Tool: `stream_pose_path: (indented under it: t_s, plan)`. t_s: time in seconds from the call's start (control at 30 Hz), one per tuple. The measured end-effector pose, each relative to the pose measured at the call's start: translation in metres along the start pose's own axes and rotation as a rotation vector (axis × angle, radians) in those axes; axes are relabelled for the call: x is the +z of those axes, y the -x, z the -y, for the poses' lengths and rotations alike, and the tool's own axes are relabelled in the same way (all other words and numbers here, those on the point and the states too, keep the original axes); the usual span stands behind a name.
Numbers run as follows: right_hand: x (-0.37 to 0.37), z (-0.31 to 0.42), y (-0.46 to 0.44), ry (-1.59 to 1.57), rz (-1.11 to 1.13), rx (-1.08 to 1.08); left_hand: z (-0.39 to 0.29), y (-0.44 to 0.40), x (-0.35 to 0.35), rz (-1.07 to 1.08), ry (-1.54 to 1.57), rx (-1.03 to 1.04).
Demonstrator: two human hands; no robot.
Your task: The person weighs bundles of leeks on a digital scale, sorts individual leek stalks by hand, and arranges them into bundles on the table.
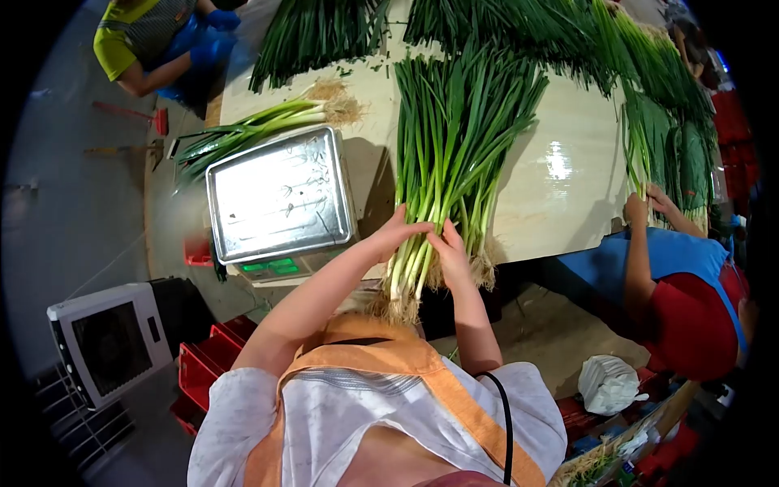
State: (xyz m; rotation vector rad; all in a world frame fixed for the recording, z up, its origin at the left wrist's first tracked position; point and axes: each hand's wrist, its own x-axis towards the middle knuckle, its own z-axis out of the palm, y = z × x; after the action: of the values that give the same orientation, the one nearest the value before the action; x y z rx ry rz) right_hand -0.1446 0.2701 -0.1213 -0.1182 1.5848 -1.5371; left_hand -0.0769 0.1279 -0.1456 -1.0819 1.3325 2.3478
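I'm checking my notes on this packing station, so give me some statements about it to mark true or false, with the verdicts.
1. The left hand and right hand are both on the large bunch of green onions. True.
2. A bunch lies on the scale's metal pan. False: only small bits show there; a smaller bunch lies beyond it.
3. The held bunch's roots point toward the wearer. True.
4. The co-worker in yellow is bare-handed. False: blue gloves are worn.
5. The co-worker in red wears a blue apron. True.
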Motion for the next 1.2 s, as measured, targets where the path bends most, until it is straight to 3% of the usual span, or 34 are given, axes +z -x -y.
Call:
stream_pose_path:
  t_s: [0.07,0.13,0.23,0.37,0.47,0.5,0.6,0.63,0.73,0.77,0.8,0.87,0.9,0.93,1.0,1.1,1.2]
  plan:
    - [-0.010,-0.016,-0.012,0.285,-0.010,-0.061,-0.005,0.001,0.001,-0.044,-0.136,-0.012]
    - [-0.008,-0.009,-0.014,0.455,0.033,-0.253,-0.018,0.013,0.005,0.013,-0.011,-0.041]
    - [-0.002,-0.018,-0.025,0.509,-0.009,-0.409,-0.013,0.011,0.003,-0.047,0.029,-0.097]
    - [0.015,0.000,-0.018,0.259,0.006,-0.478,-0.014,0.014,-0.004,0.237,0.199,-0.135]
    - [0.014,-0.019,-0.022,0.232,-0.052,-0.308,0.003,0.006,-0.003,-0.010,0.015,-0.118]
    - [0.022,-0.001,-0.010,0.197,-0.077,-0.251,-0.005,0.015,-0.002,0.000,-0.022,-0.048]
    - [0.024,0.005,-0.004,0.609,0.067,0.001,0.002,0.006,-0.004,-0.068,-0.185,-0.007]
    - [0.031,0.000,0.000,0.778,0.026,-0.236,-0.008,0.013,0.001,-0.040,-0.168,-0.037]
    - [0.037,0.007,0.012,0.896,0.023,-0.557,-0.040,0.035,0.006,-0.010,-0.061,-0.131]
    - [0.036,0.015,0.018,0.824,0.076,-0.513,-0.010,0.006,-0.011,-0.108,-0.013,-0.140]
    - [0.034,0.019,0.021,0.693,0.128,-0.429,-0.027,0.023,-0.004,-0.066,0.051,-0.116]
    - [0.016,0.023,0.022,0.432,0.223,-0.262,-0.041,0.032,-0.008,-0.007,0.088,-0.260]
    - [0.015,0.024,0.013,0.180,0.178,-0.320,-0.045,0.036,-0.002,-0.068,0.163,-0.336]
    - [0.006,0.036,0.017,-0.042,0.074,-0.115,-0.037,0.029,-0.007,0.059,0.293,-0.294]
    - [-0.004,0.027,0.007,-0.110,-0.147,-0.228,-0.021,0.018,-0.016,0.315,0.550,-0.203]
    - [-0.016,0.017,0.001,0.109,-0.074,-0.070,-0.019,0.019,-0.013,0.271,0.608,-0.185]
    - [-0.007,0.005,0.006,0.248,0.053,-0.074,-0.019,0.022,-0.012,0.288,0.652,-0.205]
